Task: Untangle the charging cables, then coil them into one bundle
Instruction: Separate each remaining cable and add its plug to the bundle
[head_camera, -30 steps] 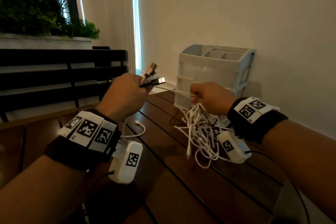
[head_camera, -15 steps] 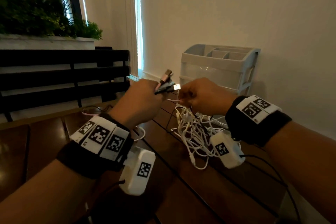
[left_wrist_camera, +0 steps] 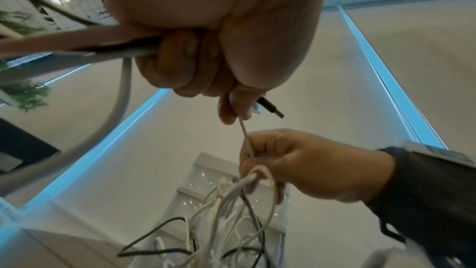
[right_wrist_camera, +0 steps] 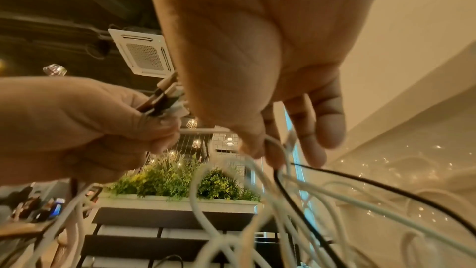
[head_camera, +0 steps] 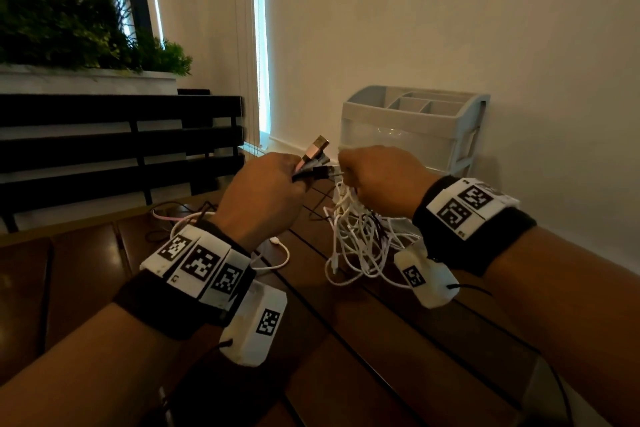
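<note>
My left hand [head_camera: 266, 191] grips several plug ends [head_camera: 313, 158] of the charging cables above the table, a pink-gold USB plug sticking up highest. In the left wrist view its fingers [left_wrist_camera: 180, 64] curl round the cables, with a black USB plug [left_wrist_camera: 271, 108] poking out. My right hand [head_camera: 377, 180] sits close beside it and pinches a thin white cable [left_wrist_camera: 246, 139] that runs between the two hands. A tangle of white and black cables [head_camera: 363, 239] hangs below the right hand onto the table. Its thumb and forefinger [right_wrist_camera: 253, 140] hold white strands [right_wrist_camera: 273, 144].
A grey plastic drawer organiser [head_camera: 408, 128] stands against the wall just behind the hands. A loose white cable [head_camera: 277, 253] and a pink one [head_camera: 162, 217] lie on the wooden slatted table [head_camera: 381, 340]. A black bench [head_camera: 114, 146] and planter [head_camera: 76, 31] are at the left.
Both hands have come together: the left moved right with its plugs, the right moved left and up, so the stretch of white cable between them has shortened.
</note>
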`<state>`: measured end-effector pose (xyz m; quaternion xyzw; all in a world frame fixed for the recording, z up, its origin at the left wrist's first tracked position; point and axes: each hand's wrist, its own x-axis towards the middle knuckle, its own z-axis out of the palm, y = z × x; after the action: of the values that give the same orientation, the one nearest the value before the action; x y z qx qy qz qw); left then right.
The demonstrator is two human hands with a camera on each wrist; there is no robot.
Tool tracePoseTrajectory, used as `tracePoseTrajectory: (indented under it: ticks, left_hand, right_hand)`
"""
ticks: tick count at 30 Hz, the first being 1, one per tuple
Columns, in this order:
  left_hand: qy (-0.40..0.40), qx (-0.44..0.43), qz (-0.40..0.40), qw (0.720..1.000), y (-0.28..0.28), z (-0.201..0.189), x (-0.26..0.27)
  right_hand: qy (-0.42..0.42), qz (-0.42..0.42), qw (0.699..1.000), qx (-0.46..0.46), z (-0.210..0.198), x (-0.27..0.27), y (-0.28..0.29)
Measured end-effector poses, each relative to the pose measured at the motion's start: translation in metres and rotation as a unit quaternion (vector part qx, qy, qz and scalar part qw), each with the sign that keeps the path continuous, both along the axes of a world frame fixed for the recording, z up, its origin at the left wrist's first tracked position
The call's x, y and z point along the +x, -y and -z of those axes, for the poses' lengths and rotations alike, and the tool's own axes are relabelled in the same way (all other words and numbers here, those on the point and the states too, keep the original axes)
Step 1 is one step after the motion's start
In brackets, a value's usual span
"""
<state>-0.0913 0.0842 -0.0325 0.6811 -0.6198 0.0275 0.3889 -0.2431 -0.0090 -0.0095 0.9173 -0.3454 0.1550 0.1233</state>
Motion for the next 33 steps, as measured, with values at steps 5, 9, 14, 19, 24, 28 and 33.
tracePoseTrajectory:
  ticks: [5,9,14,19,24,28,33]
  left_hand:
    - [-0.032,0.017,0.02,0.999,-0.003,-0.004,0.004]
    - [-0.065,-0.016,0.026,0.997,-0.013,-0.017,0.006]
    - [-0.13,-0.095,0.03,0.986,-0.025,-0.035,0.013]
    - [-0.122,-0.102,0.024,0.987,-0.026,-0.037,0.012]
    - [-0.104,-0.063,0.016,0.992,-0.022,-0.034,0.018]
    - [-0.001,0.059,-0.042,0.997,-0.013,-0.023,0.029]
    - [-0.021,0.017,0.008,1.0,-0.012,-0.019,0.012]
  right_hand:
    - [-0.092,0.048,0.991,0.086,0.003,-0.006,0.003]
    - [-0.07,0.064,0.991,0.092,-0.004,-0.009,0.007]
    - [0.072,0.009,0.996,0.055,-0.018,-0.016,0.013]
    - [0.011,0.009,0.984,0.179,-0.014,-0.022,0.011]
    - [0.035,0.017,0.976,0.213,-0.01,-0.03,0.013]
    - [0.082,-0.004,0.961,0.262,-0.004,-0.032,0.015]
    - [0.114,-0.043,0.93,0.347,-0.005,-0.029,0.007]
